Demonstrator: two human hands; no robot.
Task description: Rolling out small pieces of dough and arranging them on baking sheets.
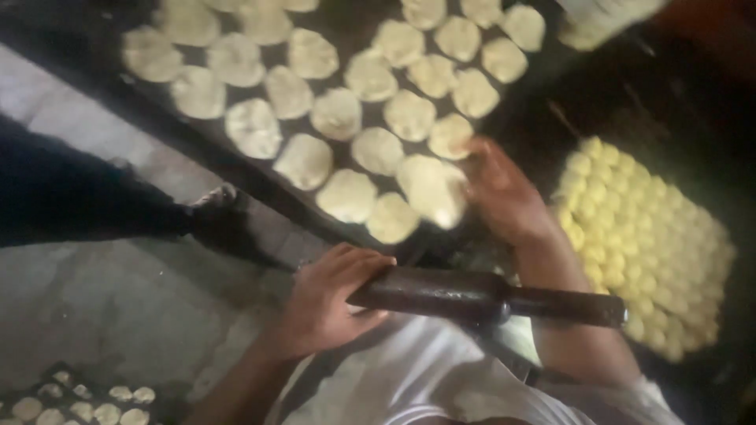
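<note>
- The left hand (327, 303) grips one end of a dark rolling pin (480, 297), fingers wrapped tight around the handle; the pin lies level across the person's lap, over white cloth (425, 378).
- The right hand (504, 193) reaches forward to a flattened dough disc (431, 189) at the near edge of a dark tray (228, 161). The fingers touch the disc, but motion blur hides whether they pinch it or merely press on it (the grip cannot be told).
- Rows of pale, round discs (335, 114) cover the tray, lying close together, some touching at the edges.
- To the right, just beyond the right forearm, small yellowish dough balls (646, 236) sit packed in tight rows on a dark surface.
- At lower left, a further cluster of small pale pieces (79, 401) lies on the grey floor (118, 307), well apart from both hands.
- A dark-clad leg and shoe (216, 212), seemingly of another person, stands on the floor beside the tray.
</note>
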